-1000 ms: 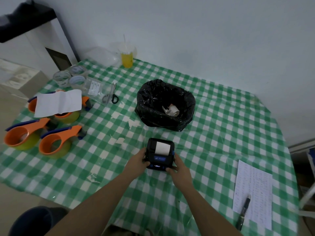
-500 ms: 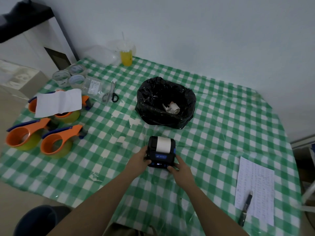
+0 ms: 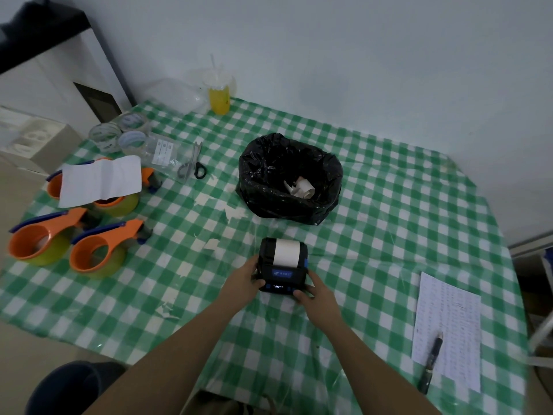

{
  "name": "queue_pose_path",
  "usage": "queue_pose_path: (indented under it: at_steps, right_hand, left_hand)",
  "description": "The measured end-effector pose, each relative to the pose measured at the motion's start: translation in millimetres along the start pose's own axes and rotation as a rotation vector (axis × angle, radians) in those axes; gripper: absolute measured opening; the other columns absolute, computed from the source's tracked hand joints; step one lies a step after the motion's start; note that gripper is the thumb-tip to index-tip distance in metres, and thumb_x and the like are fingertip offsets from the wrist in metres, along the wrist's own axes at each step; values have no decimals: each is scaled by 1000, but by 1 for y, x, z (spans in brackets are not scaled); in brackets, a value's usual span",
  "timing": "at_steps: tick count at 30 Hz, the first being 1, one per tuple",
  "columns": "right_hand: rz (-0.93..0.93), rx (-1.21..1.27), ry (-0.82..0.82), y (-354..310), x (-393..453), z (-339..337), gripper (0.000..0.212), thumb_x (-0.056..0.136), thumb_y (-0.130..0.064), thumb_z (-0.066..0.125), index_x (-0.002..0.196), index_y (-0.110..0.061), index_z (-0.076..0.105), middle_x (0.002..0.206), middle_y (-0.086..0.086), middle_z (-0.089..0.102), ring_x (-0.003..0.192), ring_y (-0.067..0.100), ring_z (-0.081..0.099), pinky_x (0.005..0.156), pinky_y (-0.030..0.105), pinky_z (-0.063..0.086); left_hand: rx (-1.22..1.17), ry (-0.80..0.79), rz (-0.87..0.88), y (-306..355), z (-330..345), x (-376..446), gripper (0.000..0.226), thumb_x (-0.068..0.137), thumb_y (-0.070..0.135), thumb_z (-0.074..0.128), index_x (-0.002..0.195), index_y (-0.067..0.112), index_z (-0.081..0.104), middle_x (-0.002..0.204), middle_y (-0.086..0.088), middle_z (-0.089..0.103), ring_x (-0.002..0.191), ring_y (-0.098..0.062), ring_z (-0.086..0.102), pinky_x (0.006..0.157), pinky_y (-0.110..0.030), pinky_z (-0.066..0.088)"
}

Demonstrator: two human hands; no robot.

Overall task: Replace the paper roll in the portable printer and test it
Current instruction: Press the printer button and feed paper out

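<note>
Presently, working from the left edge of the frame: three orange tape dispensers [image 3: 89, 232] sit grouped at mid-left, one covered by a loose white sheet [image 3: 100, 180]; clear tape rolls [image 3: 119, 134] and scissors [image 3: 191, 166] lie above them toward upper left. These look parked aside, well apart from the work, and play no evident part in this step.

At upper centre, a yellow drink cup [image 3: 220, 95] stands by the wall. Below it, a black-lined bin [image 3: 288, 178] holds a small paper roll [image 3: 302, 187], judged to be the discarded old one; the bin stands just beyond the printer, presumably for easy disposal.

At lower centre, the portable printer [image 3: 282, 266] rests on the green checked tablecloth [image 3: 389, 235]. White paper [image 3: 286, 252] shows across its top, and small lights glow on its front panel, so the unit appears powered.

Left hand [image 3: 244, 278]: fingers curled against the printer's left side, bracing it. How tightly they press cannot be told.

Right hand [image 3: 317, 292]: it wraps the right front corner, with a fingertip at the front edge beside the lit panel. The likely purpose is to work a button while the other hand steadies the body. Actual contact with a button cannot be confirmed.

At lower right, a printed sheet [image 3: 449, 330] with a pen [image 3: 431, 363] across its edge lies well apart.

Assessment: roll apparently installed; test stage.
</note>
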State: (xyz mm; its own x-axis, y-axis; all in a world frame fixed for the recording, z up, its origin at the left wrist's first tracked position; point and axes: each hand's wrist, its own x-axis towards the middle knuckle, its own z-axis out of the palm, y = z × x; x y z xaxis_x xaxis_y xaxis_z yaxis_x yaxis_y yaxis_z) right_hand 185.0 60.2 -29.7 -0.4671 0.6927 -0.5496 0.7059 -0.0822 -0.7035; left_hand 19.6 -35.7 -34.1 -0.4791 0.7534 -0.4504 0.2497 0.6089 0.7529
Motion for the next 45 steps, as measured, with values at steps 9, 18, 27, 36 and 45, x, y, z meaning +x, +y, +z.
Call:
queue_pose_path:
  at_steps: [9, 18, 27, 36, 45]
  right_hand:
    - [14, 9, 0, -1, 0, 0, 69, 87, -22, 63, 144, -28, 25, 133, 12, 58, 119, 24, 57, 95, 42, 51]
    - [15, 23, -11, -2, 0, 0, 67, 88, -20, 62, 144, -28, 25, 134, 13, 56, 119, 26, 57, 98, 46, 48]
    - [6, -13, -3, -7, -4, -2, 66, 88, -20, 62, 144, -26, 27, 131, 14, 59, 116, 26, 59, 94, 43, 51]
    - [13, -47, 3, -11, -5, -3, 65, 88, -23, 61, 143, -27, 27, 129, 13, 60, 109, 28, 61, 90, 41, 51]
    - [13, -78, 9, -12, -6, -3, 65, 88, -23, 61, 143, -26, 27, 129, 13, 61, 109, 28, 61, 89, 40, 51]
  left_hand:
    - [6, -7, -7, 1, 0, -1, 66, 85, 2, 56, 143, 19, 30, 139, -8, 52, 126, -26, 51, 106, -47, 42]
    - [-82, -12, -13, 2, -3, 0, 63, 83, -5, 56, 139, 14, 36, 138, -10, 52, 126, -28, 50, 106, -47, 42]
    - [-176, -31, -62, 3, -8, 1, 61, 80, -6, 60, 136, 10, 41, 138, -14, 51, 127, -29, 48, 107, -48, 42]
    - [-151, -30, -72, 7, -8, -1, 60, 82, -4, 60, 136, 8, 40, 139, -16, 49, 129, -28, 47, 106, -43, 43]
    - [-141, -22, -81, 8, -8, 0, 57, 81, -4, 60, 134, 6, 42, 138, -16, 51, 127, -29, 48, 104, -40, 44]
